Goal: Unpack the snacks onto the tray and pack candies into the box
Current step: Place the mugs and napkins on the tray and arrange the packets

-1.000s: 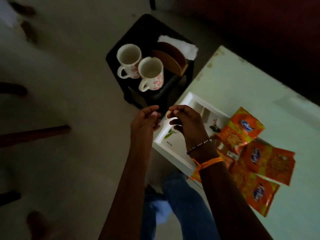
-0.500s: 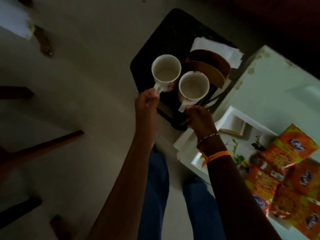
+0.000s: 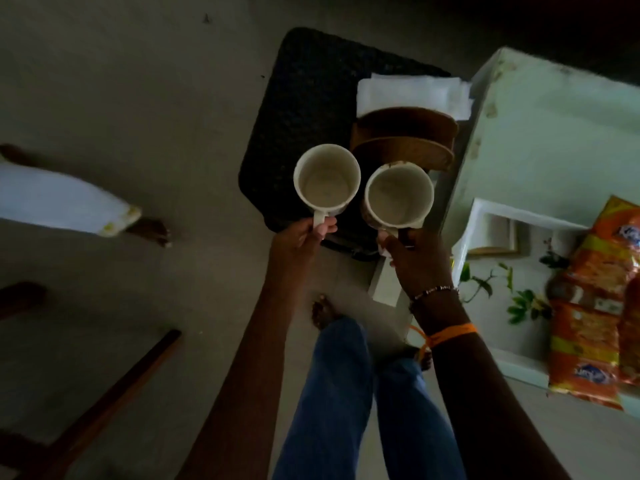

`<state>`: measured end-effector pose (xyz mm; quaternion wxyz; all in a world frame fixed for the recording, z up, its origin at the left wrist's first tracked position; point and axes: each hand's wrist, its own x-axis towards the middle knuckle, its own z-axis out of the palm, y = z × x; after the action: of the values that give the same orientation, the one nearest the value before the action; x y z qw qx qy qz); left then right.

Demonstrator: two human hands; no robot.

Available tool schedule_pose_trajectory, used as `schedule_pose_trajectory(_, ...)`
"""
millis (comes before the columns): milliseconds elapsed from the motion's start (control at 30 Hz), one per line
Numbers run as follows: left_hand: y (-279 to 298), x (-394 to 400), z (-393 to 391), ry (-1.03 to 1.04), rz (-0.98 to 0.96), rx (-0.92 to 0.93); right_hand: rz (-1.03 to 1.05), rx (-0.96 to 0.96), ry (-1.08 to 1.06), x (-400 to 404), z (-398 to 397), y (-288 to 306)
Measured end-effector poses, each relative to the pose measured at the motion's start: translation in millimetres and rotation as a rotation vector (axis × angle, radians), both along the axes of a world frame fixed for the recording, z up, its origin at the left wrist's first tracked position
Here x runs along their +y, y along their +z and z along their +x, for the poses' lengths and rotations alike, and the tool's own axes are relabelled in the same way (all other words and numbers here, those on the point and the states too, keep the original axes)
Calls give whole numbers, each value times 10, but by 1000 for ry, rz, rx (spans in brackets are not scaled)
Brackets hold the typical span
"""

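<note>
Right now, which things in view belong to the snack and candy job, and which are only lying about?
For the job: orange snack packets; white floral tray.

Only lying about: two white mugs, one held by the left hand, one by the right hand; brown wooden napkin holder; black stool.

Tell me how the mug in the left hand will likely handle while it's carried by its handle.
The mug looks like rigid glazed ceramic, so probably fragile if knocked against the second mug close beside it. It appears empty, so likely fairly light with nothing to spill. The left hand pinches only the small handle, so it may tend to swing or tilt.
</note>
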<state>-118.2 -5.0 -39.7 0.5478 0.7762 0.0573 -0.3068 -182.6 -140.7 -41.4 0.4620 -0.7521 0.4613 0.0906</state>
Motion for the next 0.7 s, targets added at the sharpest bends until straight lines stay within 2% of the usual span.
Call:
schedule_pose_trajectory(233,33,11,-87,-72,102,-51,-25,-21,-6,-70,-190,100)
schedule_pose_trajectory(333,93,29,-321,-122,127,-93,-21,-36,-74,-181,-482,154)
schedule_pose_trajectory(700,300,-508,-1824,-198,41,48,-56,-20,-274,-749,-2135,311)
